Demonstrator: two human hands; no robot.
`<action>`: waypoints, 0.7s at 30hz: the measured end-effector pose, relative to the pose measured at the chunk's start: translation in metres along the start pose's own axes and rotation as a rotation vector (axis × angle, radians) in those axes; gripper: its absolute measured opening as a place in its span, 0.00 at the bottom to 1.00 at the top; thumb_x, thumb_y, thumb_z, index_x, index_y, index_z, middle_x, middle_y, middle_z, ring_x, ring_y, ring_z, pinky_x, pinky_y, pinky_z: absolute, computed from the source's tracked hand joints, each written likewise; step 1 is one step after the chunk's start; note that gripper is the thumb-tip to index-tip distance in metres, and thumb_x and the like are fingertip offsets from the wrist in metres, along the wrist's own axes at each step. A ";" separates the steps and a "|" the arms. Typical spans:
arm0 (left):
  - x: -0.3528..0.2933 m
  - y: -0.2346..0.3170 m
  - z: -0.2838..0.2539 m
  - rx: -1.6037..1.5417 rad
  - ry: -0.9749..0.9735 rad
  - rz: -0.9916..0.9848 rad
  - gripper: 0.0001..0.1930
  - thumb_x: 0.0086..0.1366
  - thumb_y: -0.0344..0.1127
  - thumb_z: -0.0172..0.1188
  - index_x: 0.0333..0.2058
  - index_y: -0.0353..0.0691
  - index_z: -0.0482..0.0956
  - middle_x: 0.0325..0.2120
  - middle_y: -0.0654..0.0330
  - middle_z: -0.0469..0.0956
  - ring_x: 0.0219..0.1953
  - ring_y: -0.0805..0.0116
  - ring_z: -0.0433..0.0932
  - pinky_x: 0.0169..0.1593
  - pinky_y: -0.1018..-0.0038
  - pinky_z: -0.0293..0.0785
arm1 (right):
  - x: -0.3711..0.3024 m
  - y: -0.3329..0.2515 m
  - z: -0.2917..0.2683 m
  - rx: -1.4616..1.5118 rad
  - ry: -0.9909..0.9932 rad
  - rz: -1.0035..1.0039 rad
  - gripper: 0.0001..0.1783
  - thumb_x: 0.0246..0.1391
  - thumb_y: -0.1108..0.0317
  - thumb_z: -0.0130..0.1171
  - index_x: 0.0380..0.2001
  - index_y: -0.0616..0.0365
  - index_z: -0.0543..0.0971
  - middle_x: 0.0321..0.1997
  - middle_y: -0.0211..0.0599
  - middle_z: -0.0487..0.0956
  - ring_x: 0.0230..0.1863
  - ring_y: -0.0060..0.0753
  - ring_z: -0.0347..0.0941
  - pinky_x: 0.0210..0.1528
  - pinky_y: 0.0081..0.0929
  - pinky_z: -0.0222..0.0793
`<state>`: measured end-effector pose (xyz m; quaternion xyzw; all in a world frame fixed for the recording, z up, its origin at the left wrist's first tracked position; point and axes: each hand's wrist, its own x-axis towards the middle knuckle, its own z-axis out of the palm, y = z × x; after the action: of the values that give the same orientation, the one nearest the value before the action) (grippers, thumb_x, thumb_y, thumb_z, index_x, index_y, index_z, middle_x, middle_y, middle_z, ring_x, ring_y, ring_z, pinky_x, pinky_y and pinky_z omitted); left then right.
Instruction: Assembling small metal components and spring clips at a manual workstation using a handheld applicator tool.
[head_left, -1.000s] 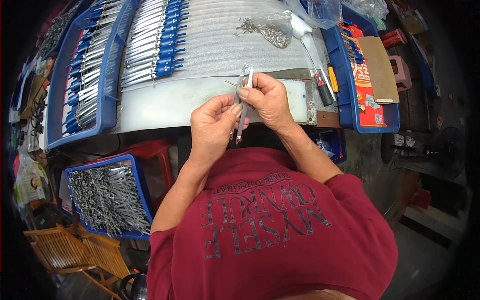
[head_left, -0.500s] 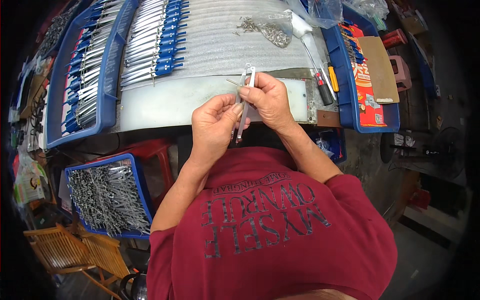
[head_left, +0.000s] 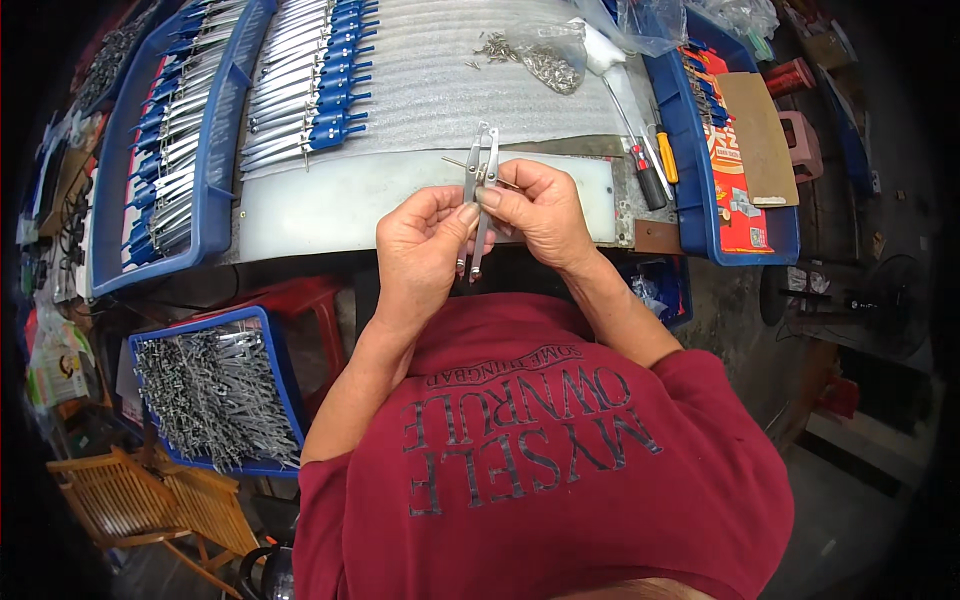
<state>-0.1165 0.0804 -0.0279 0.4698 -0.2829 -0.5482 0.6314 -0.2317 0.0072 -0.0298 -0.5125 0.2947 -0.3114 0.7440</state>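
Observation:
My left hand (head_left: 424, 240) and my right hand (head_left: 542, 212) are closed around the bare-metal, plier-like tool (head_left: 472, 182), held over the front edge of the bench. Its two narrow arms run lengthwise, with slim tips above my fingers and the other ends below them. A thin metal rod (head_left: 455, 161) sticks out to the left of the arms. Both thumbs press on the metal near its middle. How the rod is fixed to the arms is hidden by my fingers.
Blue-handled metal tools (head_left: 325, 110) lie in a row on the foam sheet. Small metal pins (head_left: 550, 70) spill from a plastic bag. Screwdrivers (head_left: 648, 180) lie at the right. Blue trays (head_left: 213, 200) flank the bench; a blue bin (head_left: 285, 385) of metal parts stands lower left.
The tool has turned more upright and shifted slightly left, with its two arms closer together. My right fingers have moved lower on it.

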 end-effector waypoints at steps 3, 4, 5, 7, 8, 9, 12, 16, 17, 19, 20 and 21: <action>0.000 -0.001 0.000 0.006 -0.001 0.011 0.07 0.56 0.24 0.49 0.34 0.27 0.69 0.24 0.57 0.73 0.23 0.74 0.74 0.26 0.82 0.72 | 0.001 -0.002 -0.002 0.027 0.010 -0.005 0.06 0.44 0.73 0.54 0.25 0.65 0.71 0.18 0.28 0.70 0.14 0.13 0.60 0.16 0.10 0.54; 0.000 -0.001 0.000 0.005 -0.002 0.019 0.07 0.56 0.24 0.48 0.34 0.27 0.69 0.23 0.57 0.73 0.23 0.74 0.74 0.26 0.82 0.72 | 0.002 -0.001 -0.003 0.027 0.010 -0.005 0.06 0.44 0.73 0.54 0.25 0.65 0.71 0.18 0.28 0.70 0.14 0.13 0.60 0.16 0.10 0.54; 0.000 -0.001 0.000 0.005 -0.002 0.019 0.07 0.56 0.24 0.48 0.34 0.27 0.69 0.23 0.57 0.73 0.23 0.74 0.74 0.26 0.82 0.72 | 0.002 -0.001 -0.005 0.007 0.015 -0.007 0.06 0.44 0.72 0.54 0.24 0.65 0.72 0.18 0.28 0.71 0.16 0.13 0.61 0.17 0.10 0.56; 0.001 -0.001 0.001 -0.006 -0.017 0.037 0.07 0.56 0.24 0.49 0.33 0.27 0.69 0.24 0.56 0.73 0.23 0.74 0.74 0.26 0.83 0.72 | 0.003 0.001 -0.007 -0.012 0.019 -0.008 0.07 0.44 0.71 0.54 0.24 0.64 0.72 0.18 0.27 0.71 0.17 0.13 0.63 0.18 0.10 0.58; 0.001 -0.001 0.001 -0.005 -0.017 0.037 0.07 0.56 0.24 0.49 0.33 0.27 0.69 0.24 0.56 0.73 0.23 0.74 0.74 0.26 0.83 0.72 | 0.004 0.001 -0.007 -0.018 0.025 -0.006 0.07 0.44 0.70 0.54 0.23 0.64 0.72 0.17 0.26 0.70 0.17 0.12 0.61 0.17 0.10 0.56; 0.001 -0.001 0.000 -0.001 -0.019 0.034 0.07 0.56 0.24 0.48 0.33 0.27 0.69 0.24 0.56 0.74 0.23 0.74 0.74 0.26 0.83 0.72 | 0.004 0.001 -0.007 -0.024 0.032 -0.003 0.07 0.44 0.70 0.54 0.23 0.64 0.72 0.17 0.25 0.69 0.16 0.11 0.60 0.16 0.10 0.54; 0.001 -0.002 -0.001 0.003 -0.019 0.029 0.07 0.56 0.24 0.48 0.33 0.27 0.69 0.23 0.56 0.74 0.23 0.74 0.74 0.25 0.83 0.72 | 0.004 0.001 -0.006 -0.041 0.030 -0.001 0.07 0.44 0.69 0.54 0.23 0.64 0.72 0.16 0.24 0.68 0.16 0.10 0.59 0.16 0.09 0.52; 0.001 0.000 0.000 -0.005 -0.006 0.016 0.07 0.56 0.24 0.49 0.33 0.27 0.69 0.23 0.56 0.74 0.24 0.74 0.74 0.25 0.83 0.71 | 0.004 0.000 -0.006 -0.035 0.024 0.006 0.06 0.45 0.72 0.53 0.25 0.64 0.71 0.17 0.27 0.70 0.15 0.11 0.60 0.16 0.08 0.54; 0.000 0.000 0.001 -0.005 -0.007 0.018 0.07 0.56 0.24 0.49 0.33 0.27 0.69 0.23 0.56 0.74 0.24 0.74 0.74 0.25 0.83 0.71 | 0.004 0.000 -0.006 -0.045 0.013 0.004 0.06 0.45 0.71 0.53 0.25 0.64 0.71 0.18 0.27 0.70 0.15 0.11 0.60 0.16 0.08 0.54; 0.000 0.000 0.001 -0.004 -0.007 0.029 0.07 0.56 0.25 0.49 0.32 0.27 0.69 0.23 0.56 0.74 0.23 0.74 0.74 0.25 0.83 0.71 | 0.005 0.000 -0.007 -0.054 0.001 -0.001 0.06 0.45 0.71 0.53 0.26 0.64 0.71 0.18 0.27 0.70 0.15 0.11 0.61 0.16 0.09 0.54; 0.000 0.000 0.001 -0.003 -0.008 0.031 0.07 0.56 0.25 0.49 0.32 0.27 0.69 0.23 0.56 0.74 0.23 0.74 0.74 0.25 0.83 0.71 | 0.005 0.001 -0.008 -0.065 -0.003 -0.006 0.06 0.45 0.71 0.53 0.26 0.64 0.71 0.18 0.27 0.70 0.15 0.11 0.61 0.16 0.08 0.54; 0.000 0.000 0.000 0.000 -0.010 0.029 0.07 0.56 0.25 0.49 0.32 0.27 0.69 0.23 0.56 0.74 0.23 0.74 0.74 0.25 0.83 0.71 | 0.005 0.001 -0.008 -0.075 -0.007 -0.010 0.06 0.45 0.71 0.53 0.26 0.63 0.71 0.18 0.27 0.70 0.16 0.11 0.61 0.16 0.08 0.54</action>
<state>-0.1166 0.0799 -0.0279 0.4630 -0.2930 -0.5414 0.6377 -0.2345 -0.0011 -0.0336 -0.5425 0.3008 -0.3022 0.7238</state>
